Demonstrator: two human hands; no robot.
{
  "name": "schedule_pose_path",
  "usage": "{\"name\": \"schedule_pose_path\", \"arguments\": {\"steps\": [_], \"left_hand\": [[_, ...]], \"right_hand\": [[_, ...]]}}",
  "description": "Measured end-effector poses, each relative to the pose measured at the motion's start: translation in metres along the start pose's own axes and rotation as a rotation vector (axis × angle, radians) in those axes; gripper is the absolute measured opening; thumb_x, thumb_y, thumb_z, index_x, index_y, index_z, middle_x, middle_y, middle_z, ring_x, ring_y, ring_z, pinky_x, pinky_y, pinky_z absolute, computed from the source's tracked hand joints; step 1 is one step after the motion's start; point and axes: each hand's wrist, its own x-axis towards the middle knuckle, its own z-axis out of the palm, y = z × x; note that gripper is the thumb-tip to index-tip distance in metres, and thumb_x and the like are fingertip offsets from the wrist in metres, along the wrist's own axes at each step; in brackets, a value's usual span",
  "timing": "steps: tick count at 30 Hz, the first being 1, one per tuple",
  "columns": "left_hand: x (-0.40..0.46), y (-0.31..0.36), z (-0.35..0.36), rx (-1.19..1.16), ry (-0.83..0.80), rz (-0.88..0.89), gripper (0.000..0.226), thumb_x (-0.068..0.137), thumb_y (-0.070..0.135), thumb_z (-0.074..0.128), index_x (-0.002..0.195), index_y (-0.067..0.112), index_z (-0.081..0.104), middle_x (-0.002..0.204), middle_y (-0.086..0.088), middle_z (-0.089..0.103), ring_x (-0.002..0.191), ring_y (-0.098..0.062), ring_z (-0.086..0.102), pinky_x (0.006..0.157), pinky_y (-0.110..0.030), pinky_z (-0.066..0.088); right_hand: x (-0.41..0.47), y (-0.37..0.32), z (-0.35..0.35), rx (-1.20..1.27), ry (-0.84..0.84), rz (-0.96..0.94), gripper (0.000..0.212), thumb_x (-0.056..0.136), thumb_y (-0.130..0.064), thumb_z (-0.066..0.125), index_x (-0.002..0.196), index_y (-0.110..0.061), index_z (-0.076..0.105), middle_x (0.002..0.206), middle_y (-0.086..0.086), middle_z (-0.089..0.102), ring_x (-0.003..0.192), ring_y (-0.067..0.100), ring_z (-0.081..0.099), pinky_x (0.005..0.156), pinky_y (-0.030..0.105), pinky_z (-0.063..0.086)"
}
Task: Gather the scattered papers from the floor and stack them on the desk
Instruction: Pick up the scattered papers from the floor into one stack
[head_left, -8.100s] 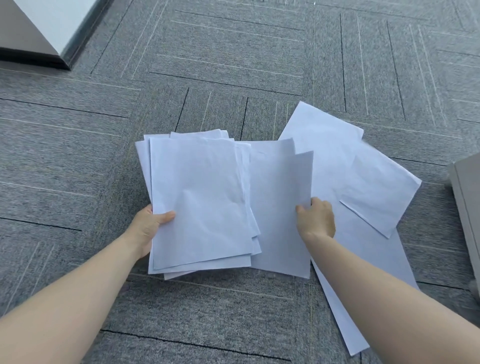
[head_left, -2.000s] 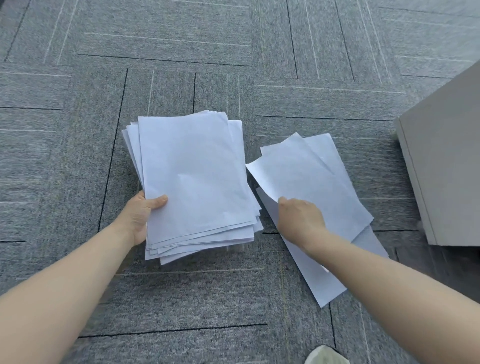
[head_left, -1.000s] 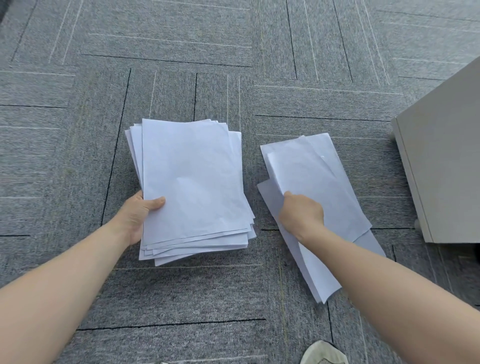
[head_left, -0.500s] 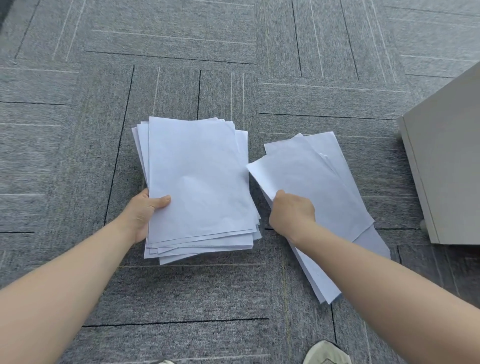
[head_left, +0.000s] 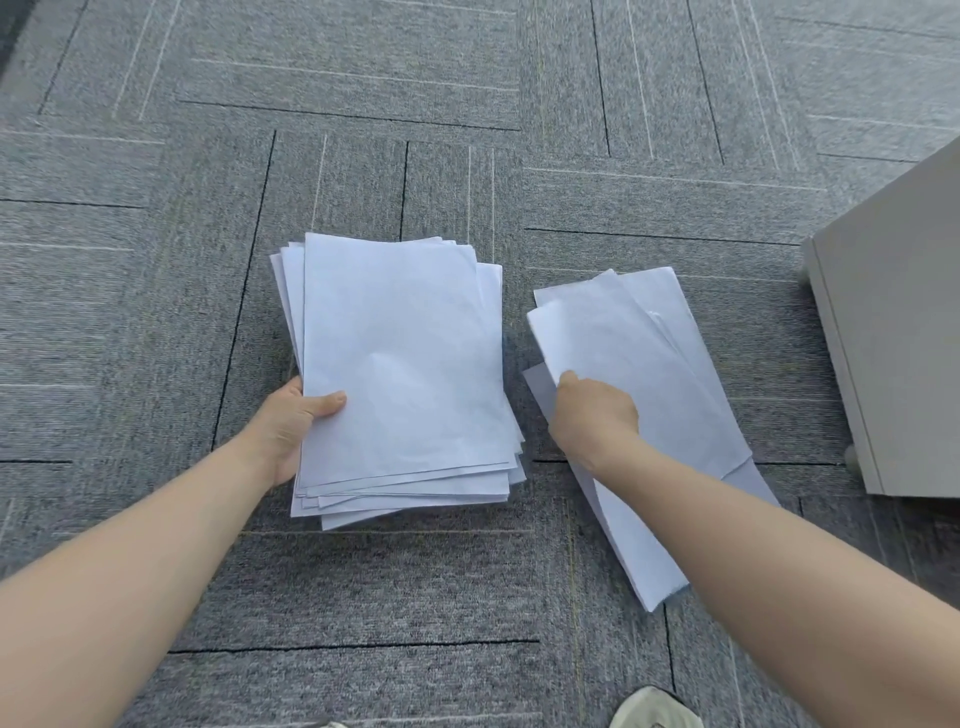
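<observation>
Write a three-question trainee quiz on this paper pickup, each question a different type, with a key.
1. True or false: the left hand holds the gathered stack with its thumb on top.
2. Multiple choice: the right hand takes its grip on
A. the gathered stack
B. the loose sheets on the carpet
C. the grey cabinet
3. Fill in: the loose sheets lie between the gathered stack and the grey ____.

Key:
1. True
2. B
3. cabinet
</observation>
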Motion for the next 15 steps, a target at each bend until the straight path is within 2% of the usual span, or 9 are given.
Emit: {"name": "schedule_pose_path", "arguments": {"steps": [3,6,10,13,15], "left_hand": [[0.0,0.0,0.001,-0.001,0.004,-0.003,0.032,0.091,-0.001,0.054,0.12,0.011,0.055,0.105,-0.011,0.067,0.089,-0.031,0.064,0.074,-0.043,0.052],[0.0,0.0,0.003,-0.002,0.0,-0.009,0.022,0.091,-0.002,0.053,0.106,0.014,0.058,0.104,-0.011,0.067,0.087,-0.03,0.064,0.074,-0.042,0.053],[0.002,0.0,0.005,-0.004,-0.013,0.001,0.028,0.091,-0.002,0.053,0.114,0.012,0.056,0.105,-0.012,0.067,0.087,-0.031,0.065,0.074,-0.042,0.053],[0.003,-0.001,0.006,-0.012,-0.015,0.004,0.024,0.091,-0.002,0.052,0.108,0.013,0.059,0.091,-0.005,0.072,0.072,-0.025,0.072,0.058,-0.037,0.058],[0.002,-0.001,0.006,-0.014,-0.022,0.003,0.023,0.091,-0.002,0.052,0.102,0.015,0.06,0.08,-0.001,0.075,0.064,-0.019,0.073,0.05,-0.033,0.057]], "right_hand": [[0.001,0.01,-0.011,0.096,0.101,0.037,0.025,0.086,-0.002,0.041,0.109,-0.009,0.049,0.104,0.013,0.066,0.093,0.035,0.064,0.063,0.032,0.038],[0.006,0.018,-0.022,0.088,0.183,0.071,0.022,0.085,-0.004,0.041,0.104,-0.011,0.049,0.099,0.012,0.067,0.09,0.034,0.065,0.062,0.031,0.036],[0.004,0.009,-0.017,-0.058,0.034,0.027,0.028,0.088,-0.007,0.046,0.114,-0.01,0.054,0.109,0.007,0.067,0.098,0.031,0.066,0.059,0.029,0.036],[-0.004,-0.002,0.0,-0.081,-0.066,-0.004,0.028,0.087,-0.012,0.051,0.115,-0.011,0.053,0.107,0.006,0.068,0.096,0.03,0.067,0.056,0.027,0.038],[-0.005,-0.005,0.006,-0.051,-0.105,0.01,0.029,0.085,-0.02,0.052,0.113,-0.011,0.05,0.105,0.007,0.067,0.095,0.033,0.067,0.063,0.028,0.045]]}}
